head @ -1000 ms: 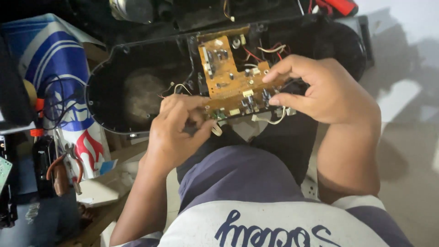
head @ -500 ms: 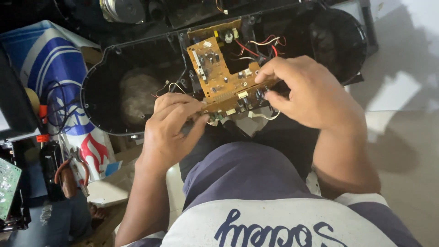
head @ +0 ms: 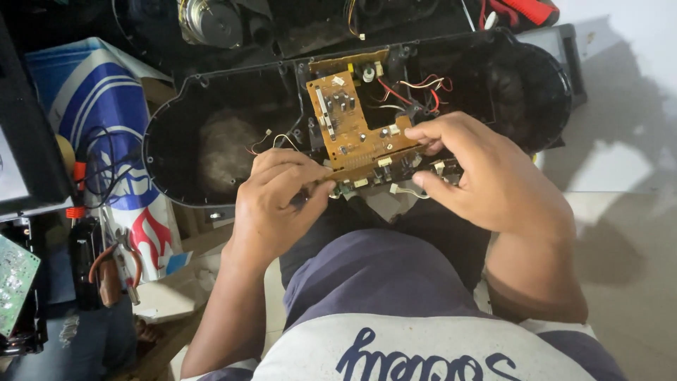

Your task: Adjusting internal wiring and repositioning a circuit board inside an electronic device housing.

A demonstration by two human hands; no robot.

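head view, all I've got to go on from here:

board: tan circuit board (head: pixel 349 123) sits in the middle of the black shell (head: pixel 211 106), tilted, its near edge right over the lap. Small parts and white connectors line that near edge.

left hand: left hand (head: pixel 271 204) is curled up tight at the board's near-left corner, fingertips pinched together on something small there. Can't make out what it's gripping, too tiny and half hidden.

right hand: right hand (head: pixel 486 176) comes in from the right, fingers clamped over the board's near-right edge, thumb under, index on top. So it's holding the board.

wires: red and white wires (head: pixel 416 88) run from the board's far-right side into the shell, just beyond the right hand.

shell: open, hollow, round cavity on each side, lying across the person's knees.

left side: blue and white box (head: pixel 106 120) near the shell, pliers (head: pixel 120 264) with orange grips below it, green board (head: pixel 14 282) at the far left edge.

far side: round metal speaker (head: pixel 211 21) beyond the shell.
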